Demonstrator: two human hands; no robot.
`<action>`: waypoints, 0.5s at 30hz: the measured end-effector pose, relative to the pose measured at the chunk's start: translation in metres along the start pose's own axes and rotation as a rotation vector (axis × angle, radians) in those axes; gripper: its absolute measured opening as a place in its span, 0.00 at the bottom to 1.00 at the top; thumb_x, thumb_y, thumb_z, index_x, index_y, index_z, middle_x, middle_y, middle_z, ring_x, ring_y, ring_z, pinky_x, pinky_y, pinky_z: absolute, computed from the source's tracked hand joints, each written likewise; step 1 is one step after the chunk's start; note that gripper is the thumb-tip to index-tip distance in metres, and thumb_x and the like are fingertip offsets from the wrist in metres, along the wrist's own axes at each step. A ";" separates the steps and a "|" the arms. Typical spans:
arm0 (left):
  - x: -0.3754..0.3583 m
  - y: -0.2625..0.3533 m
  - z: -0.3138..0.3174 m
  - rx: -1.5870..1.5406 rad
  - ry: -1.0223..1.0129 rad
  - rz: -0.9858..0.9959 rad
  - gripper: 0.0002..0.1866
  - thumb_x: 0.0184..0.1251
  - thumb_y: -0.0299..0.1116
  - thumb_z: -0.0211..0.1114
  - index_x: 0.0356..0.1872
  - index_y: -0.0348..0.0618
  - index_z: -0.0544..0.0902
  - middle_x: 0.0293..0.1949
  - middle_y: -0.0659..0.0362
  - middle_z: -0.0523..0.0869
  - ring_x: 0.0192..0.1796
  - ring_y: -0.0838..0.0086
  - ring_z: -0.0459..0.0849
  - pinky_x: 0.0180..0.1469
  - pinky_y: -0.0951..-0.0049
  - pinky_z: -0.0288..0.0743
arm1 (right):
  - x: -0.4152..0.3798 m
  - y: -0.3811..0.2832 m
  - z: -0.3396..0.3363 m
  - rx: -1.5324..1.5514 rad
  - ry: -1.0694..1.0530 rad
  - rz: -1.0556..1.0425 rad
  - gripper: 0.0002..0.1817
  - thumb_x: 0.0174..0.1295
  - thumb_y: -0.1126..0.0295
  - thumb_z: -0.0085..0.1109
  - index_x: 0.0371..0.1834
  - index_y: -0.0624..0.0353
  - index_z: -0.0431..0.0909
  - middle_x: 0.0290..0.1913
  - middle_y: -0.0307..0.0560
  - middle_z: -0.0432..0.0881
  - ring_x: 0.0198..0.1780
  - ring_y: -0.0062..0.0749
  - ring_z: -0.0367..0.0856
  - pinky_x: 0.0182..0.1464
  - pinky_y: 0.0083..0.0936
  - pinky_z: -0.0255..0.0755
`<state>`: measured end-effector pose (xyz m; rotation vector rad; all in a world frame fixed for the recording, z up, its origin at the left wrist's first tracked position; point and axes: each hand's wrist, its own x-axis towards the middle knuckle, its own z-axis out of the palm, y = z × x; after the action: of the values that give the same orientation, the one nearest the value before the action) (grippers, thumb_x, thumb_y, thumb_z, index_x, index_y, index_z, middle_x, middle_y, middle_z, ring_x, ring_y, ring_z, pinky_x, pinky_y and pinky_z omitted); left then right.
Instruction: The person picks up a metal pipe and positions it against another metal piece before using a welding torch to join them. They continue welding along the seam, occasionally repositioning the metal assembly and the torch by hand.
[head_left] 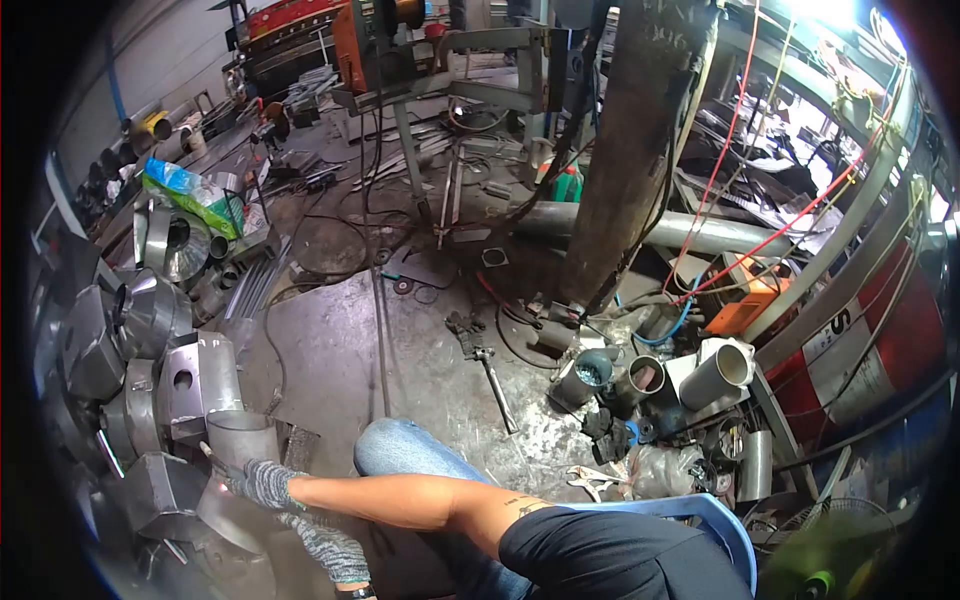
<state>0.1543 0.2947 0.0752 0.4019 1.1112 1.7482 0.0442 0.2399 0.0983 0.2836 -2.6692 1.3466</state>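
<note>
My right hand point(265, 486), in a grey knitted glove, reaches across to the lower left. Its fingers are closed around a thin stick-like thing point(209, 456) pointing up and left; its kind is too small to tell. Just beyond the fingers stands a short metal cylinder point(243, 436). Below and beside that hand is a shiny curved metal piece point(228, 512). My left hand point(332, 548), gloved the same way with a dark band at the wrist, lies under my right wrist. Its fingertips are hidden, so their grip does not show.
Angular sheet-metal parts point(200, 375) are piled along the left. A hammer-like tool point(495, 390) lies on the floor plate ahead. Metal cups point(583, 378), locking pliers point(594, 482) and a blue chair point(735, 535) are to the right. A thick steel column point(630, 150) and cables stand beyond.
</note>
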 end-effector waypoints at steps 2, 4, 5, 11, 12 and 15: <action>0.000 0.000 0.004 0.013 0.011 0.030 0.19 0.90 0.37 0.47 0.71 0.50 0.78 0.64 0.57 0.81 0.64 0.69 0.81 0.65 0.64 0.80 | -0.006 -0.017 -0.006 -0.085 -0.224 0.111 0.26 0.76 0.59 0.52 0.69 0.63 0.82 0.62 0.58 0.86 0.63 0.50 0.87 0.66 0.40 0.83; -0.004 -0.005 0.019 0.048 0.018 0.063 0.19 0.90 0.37 0.48 0.71 0.49 0.78 0.64 0.57 0.81 0.64 0.69 0.81 0.65 0.64 0.80 | 0.012 0.000 0.038 -0.668 -0.120 -0.231 0.26 0.76 0.59 0.52 0.67 0.65 0.83 0.63 0.58 0.86 0.66 0.52 0.85 0.71 0.42 0.79; 0.005 0.005 0.025 0.068 0.016 0.076 0.19 0.90 0.37 0.48 0.71 0.49 0.78 0.64 0.57 0.81 0.64 0.69 0.81 0.65 0.64 0.80 | 0.028 0.024 0.077 -1.240 0.012 -0.555 0.26 0.75 0.59 0.52 0.66 0.68 0.84 0.64 0.57 0.86 0.69 0.53 0.83 0.76 0.45 0.76; -0.007 -0.008 0.043 0.176 -0.046 0.062 0.18 0.90 0.37 0.48 0.71 0.49 0.78 0.63 0.56 0.82 0.64 0.69 0.81 0.65 0.64 0.81 | 0.071 0.077 0.141 -0.546 -0.143 -0.249 0.25 0.76 0.58 0.53 0.63 0.66 0.87 0.61 0.57 0.89 0.56 0.45 0.93 0.65 0.47 0.83; -0.011 -0.013 0.045 0.190 -0.055 0.060 0.18 0.90 0.37 0.49 0.71 0.49 0.78 0.63 0.56 0.82 0.64 0.68 0.81 0.65 0.64 0.81 | 0.080 0.092 0.150 -0.655 -0.098 -0.325 0.25 0.77 0.58 0.52 0.64 0.65 0.86 0.61 0.56 0.89 0.57 0.43 0.92 0.65 0.46 0.83; -0.022 -0.005 0.044 0.214 -0.070 0.068 0.18 0.90 0.37 0.49 0.71 0.48 0.78 0.63 0.56 0.82 0.64 0.68 0.82 0.65 0.63 0.81 | 0.092 0.115 0.165 -0.983 0.015 -0.568 0.25 0.78 0.57 0.52 0.66 0.64 0.85 0.61 0.55 0.89 0.58 0.37 0.92 0.65 0.42 0.83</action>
<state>0.1971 0.2980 0.0989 0.6346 1.2513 1.6657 -0.0781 0.1644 -0.0700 0.7778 -2.5598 -0.1469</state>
